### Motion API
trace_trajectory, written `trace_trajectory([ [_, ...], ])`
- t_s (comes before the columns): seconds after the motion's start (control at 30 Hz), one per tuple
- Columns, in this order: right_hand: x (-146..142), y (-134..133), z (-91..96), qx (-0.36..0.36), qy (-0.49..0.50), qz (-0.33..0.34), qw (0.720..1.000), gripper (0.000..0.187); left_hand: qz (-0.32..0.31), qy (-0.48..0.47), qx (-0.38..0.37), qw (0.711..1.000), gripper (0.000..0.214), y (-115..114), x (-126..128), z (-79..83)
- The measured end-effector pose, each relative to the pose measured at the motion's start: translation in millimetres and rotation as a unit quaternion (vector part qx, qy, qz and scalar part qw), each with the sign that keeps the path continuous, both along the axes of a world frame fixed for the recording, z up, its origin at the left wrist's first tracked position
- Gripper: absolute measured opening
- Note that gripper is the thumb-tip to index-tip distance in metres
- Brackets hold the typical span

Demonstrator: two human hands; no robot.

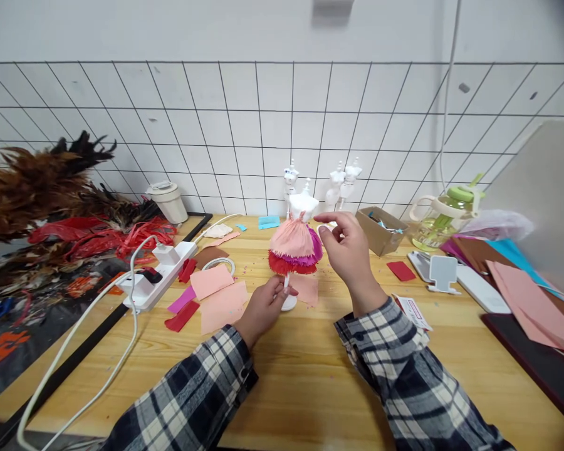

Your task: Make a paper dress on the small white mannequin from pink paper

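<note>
A small white dress form (pixel 303 203) stands upright on a round-based stand in the middle of the table. It wears a layered crepe-paper skirt (pixel 291 239), peach on top, then magenta, with red at the bottom. My left hand (pixel 267 307) is closed around the stand's pole below the skirt. To the right of the skirt is my right hand (pixel 345 247), with thumb and index finger bent and slightly apart, and I see nothing held between them. A peach paper piece (pixel 308 289) lies beside the stand. Peach sheets (pixel 223 307) and red paper strips (pixel 182 317) lie to the left.
Several bare white dress forms (pixel 336 186) stand by the tiled wall. A cardboard box (pixel 382 232), a green-lidded bottle (pixel 451 213) and a phone holder (pixel 443 274) are on the right. A power strip (pixel 160 275) with cables, a white bin (pixel 168 202) and feathers (pixel 37 181) occupy the left.
</note>
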State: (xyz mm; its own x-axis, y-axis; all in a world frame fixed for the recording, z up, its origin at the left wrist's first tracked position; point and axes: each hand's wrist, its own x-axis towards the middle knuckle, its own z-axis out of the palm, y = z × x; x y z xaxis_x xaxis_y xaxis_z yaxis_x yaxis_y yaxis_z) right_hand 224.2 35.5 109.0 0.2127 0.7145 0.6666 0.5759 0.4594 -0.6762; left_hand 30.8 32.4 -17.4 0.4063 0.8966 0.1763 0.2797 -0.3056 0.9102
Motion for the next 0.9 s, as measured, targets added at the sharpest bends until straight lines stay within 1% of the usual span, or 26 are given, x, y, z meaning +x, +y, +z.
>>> trace_trajectory([
  [0.1, -0.5, -0.8, 1.2, 0.012, -0.014, -0.007, 1.000, 0.020, 0.001, -0.002, -0.007, 1.000, 0.026, 4.2, -0.4, -4.1],
  [0.2, -3.4, -4.3, -7.1, 0.019, -0.022, -0.008, 1.000, 0.021, 0.013, -0.019, -0.020, 1.000, 0.027, 15.5, -0.4, -8.0],
  [0.27, -5.0, -8.9, -21.9, 0.023, -0.031, -0.014, 0.999, 0.022, 0.037, -0.041, -0.031, 0.998, 0.029, 24.8, 0.2, -9.9],
  [0.33, -5.1, -14.7, -43.4, 0.018, -0.053, -0.011, 0.998, 0.022, 0.060, -0.053, -0.027, 0.996, 0.031, 32.6, 1.1, -11.0],
  [0.4, -3.7, -20.7, -67.0, -0.008, -0.084, 0.019, 0.996, 0.022, 0.071, -0.035, -0.006, 0.997, 0.032, 37.2, 1.4, -11.4],
  [0.47, -2.6, -25.6, -86.9, -0.033, -0.089, 0.028, 0.995, 0.021, 0.080, 0.011, 0.020, 0.997, 0.031, 38.1, 0.3, -11.4],
  [0.5, -3.0, -27.6, -94.1, -0.044, -0.080, 0.027, 0.995, 0.020, 0.088, 0.039, 0.030, 0.995, 0.029, 37.5, -0.7, -11.3],
  [0.57, -6.4, -30.6, -102.0, -0.068, -0.045, 0.032, 0.996, 0.017, 0.111, 0.092, 0.042, 0.989, 0.026, 35.1, -3.1, -10.9],
  [0.63, -12.8, -33.3, -102.7, -0.105, 0.039, 0.059, 0.992, 0.014, 0.124, 0.129, 0.046, 0.983, 0.024, 32.0, -5.1, -9.9],
  [0.67, -16.5, -34.9, -101.3, -0.132, 0.103, 0.085, 0.982, 0.016, 0.122, 0.140, 0.047, 0.981, 0.024, 30.4, -5.6, -9.1],
  [0.7, -20.2, -36.6, -99.4, -0.162, 0.178, 0.121, 0.963, 0.020, 0.118, 0.149, 0.049, 0.981, 0.024, 28.8, -5.7, -8.1],
  [0.73, -23.4, -38.5, -97.1, -0.193, 0.257, 0.164, 0.933, 0.024, 0.112, 0.153, 0.051, 0.980, 0.024, 27.1, -5.3, -6.9],
  [0.8, -27.8, -42.6, -92.5, -0.238, 0.396, 0.247, 0.851, 0.029, 0.109, 0.158, 0.052, 0.980, 0.024, 23.9, -3.1, -4.5],
  [0.83, -28.7, -44.5, -90.3, -0.250, 0.450, 0.277, 0.811, 0.030, 0.109, 0.161, 0.051, 0.980, 0.024, 22.3, -1.6, -3.3],
  [0.87, -28.9, -46.2, -88.3, -0.256, 0.494, 0.298, 0.776, 0.031, 0.111, 0.169, 0.049, 0.978, 0.024, 20.7, 0.2, -2.3],
  [0.9, -28.5, -47.6, -86.3, -0.258, 0.527, 0.312, 0.747, 0.032, 0.113, 0.184, 0.049, 0.975, 0.025, 19.1, 1.9, -1.4],
])
